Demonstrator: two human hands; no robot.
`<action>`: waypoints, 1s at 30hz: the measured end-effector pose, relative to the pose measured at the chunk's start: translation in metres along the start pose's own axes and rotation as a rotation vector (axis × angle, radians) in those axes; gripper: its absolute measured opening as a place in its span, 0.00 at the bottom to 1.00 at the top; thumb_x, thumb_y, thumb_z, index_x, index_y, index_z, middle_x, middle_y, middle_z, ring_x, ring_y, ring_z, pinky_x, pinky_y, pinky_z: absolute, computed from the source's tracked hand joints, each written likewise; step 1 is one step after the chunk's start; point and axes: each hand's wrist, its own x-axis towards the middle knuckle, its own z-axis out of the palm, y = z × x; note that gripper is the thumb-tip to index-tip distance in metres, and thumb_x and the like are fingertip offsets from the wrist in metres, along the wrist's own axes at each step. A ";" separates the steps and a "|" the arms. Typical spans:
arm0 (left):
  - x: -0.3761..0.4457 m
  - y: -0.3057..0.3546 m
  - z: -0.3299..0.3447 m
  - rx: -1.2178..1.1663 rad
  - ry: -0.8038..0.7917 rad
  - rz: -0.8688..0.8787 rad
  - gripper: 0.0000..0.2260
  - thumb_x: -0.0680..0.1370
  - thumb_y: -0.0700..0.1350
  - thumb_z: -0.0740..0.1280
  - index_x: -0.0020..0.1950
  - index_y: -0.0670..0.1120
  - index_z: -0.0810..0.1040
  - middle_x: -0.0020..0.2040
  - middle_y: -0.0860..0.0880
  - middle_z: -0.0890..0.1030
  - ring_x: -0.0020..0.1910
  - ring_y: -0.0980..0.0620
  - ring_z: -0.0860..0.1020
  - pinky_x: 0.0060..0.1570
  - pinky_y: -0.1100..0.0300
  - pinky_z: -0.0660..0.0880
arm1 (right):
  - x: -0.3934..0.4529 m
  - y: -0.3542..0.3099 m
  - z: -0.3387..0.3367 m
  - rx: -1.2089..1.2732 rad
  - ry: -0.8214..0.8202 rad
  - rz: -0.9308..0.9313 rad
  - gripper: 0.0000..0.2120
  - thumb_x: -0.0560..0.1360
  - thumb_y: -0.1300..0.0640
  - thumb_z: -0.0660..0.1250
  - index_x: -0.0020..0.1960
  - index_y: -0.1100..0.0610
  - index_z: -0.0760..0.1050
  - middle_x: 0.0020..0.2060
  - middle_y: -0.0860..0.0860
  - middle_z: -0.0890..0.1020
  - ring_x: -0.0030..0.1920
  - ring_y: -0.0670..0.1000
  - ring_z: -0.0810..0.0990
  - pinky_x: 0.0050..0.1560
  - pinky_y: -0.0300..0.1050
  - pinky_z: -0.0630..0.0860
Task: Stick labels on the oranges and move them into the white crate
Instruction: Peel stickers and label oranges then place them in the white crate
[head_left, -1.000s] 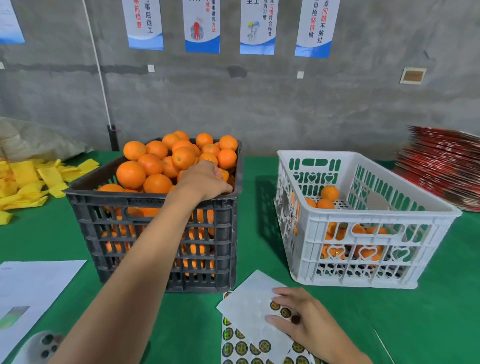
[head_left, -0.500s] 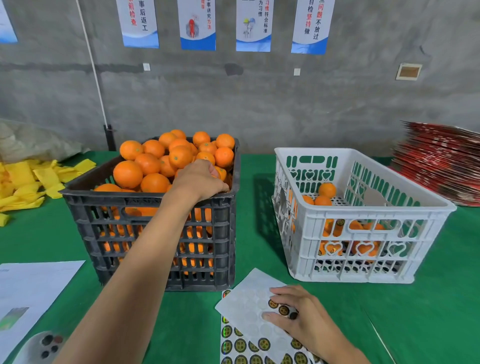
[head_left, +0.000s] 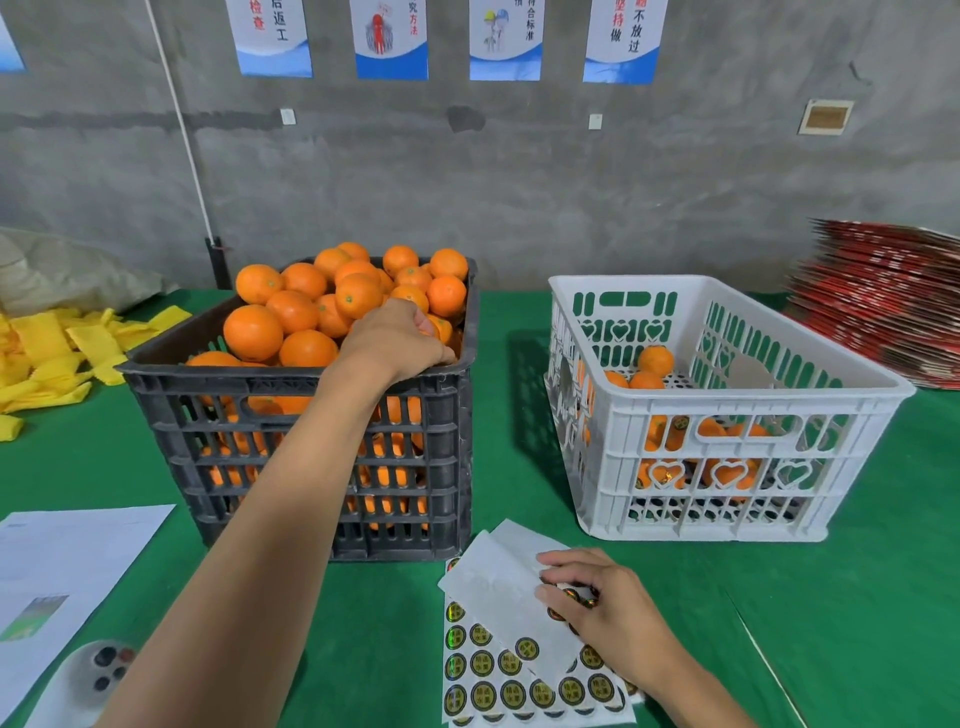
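Two crates stood on the green table (head_left: 857, 597) in the head view, the only one I had. My left hand (head_left: 395, 338) reached over the near rim of the black crate (head_left: 291, 415), which was heaped with oranges (head_left: 291, 306); its fingers curled down among the fruit at the right side, but I could not tell whether they gripped one. Well apart to the right, the white crate (head_left: 727, 405) held a few oranges low at its near left. My right hand (head_left: 597, 597) lay near the table's front edge on the label sheets (head_left: 498, 670), fingertips bent onto a sticker (head_left: 566, 595), though a real pinch I could not make out. White papers (head_left: 67, 561) lay at the front left corner, yellow wrappers (head_left: 47, 358) along the left edge, red cartons (head_left: 883, 306) at the far right.
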 end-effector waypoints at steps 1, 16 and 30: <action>0.000 0.000 0.000 0.001 0.000 -0.002 0.14 0.71 0.50 0.77 0.53 0.49 0.79 0.46 0.52 0.78 0.50 0.47 0.78 0.53 0.50 0.78 | 0.000 0.000 0.000 0.039 0.000 0.028 0.06 0.74 0.46 0.76 0.51 0.43 0.86 0.57 0.30 0.81 0.63 0.34 0.76 0.66 0.36 0.72; 0.001 0.000 0.001 -0.004 0.009 -0.009 0.13 0.71 0.49 0.77 0.50 0.50 0.78 0.46 0.51 0.79 0.48 0.48 0.78 0.49 0.52 0.78 | 0.003 -0.011 -0.009 0.301 -0.004 0.171 0.07 0.76 0.58 0.75 0.41 0.50 0.88 0.59 0.37 0.83 0.58 0.37 0.81 0.62 0.41 0.74; 0.001 -0.002 0.001 -0.012 0.015 0.005 0.11 0.70 0.48 0.77 0.48 0.50 0.79 0.45 0.51 0.80 0.46 0.50 0.78 0.46 0.54 0.77 | -0.002 0.000 -0.006 -0.015 -0.053 -0.018 0.13 0.72 0.38 0.76 0.55 0.39 0.84 0.62 0.30 0.77 0.67 0.32 0.71 0.65 0.32 0.68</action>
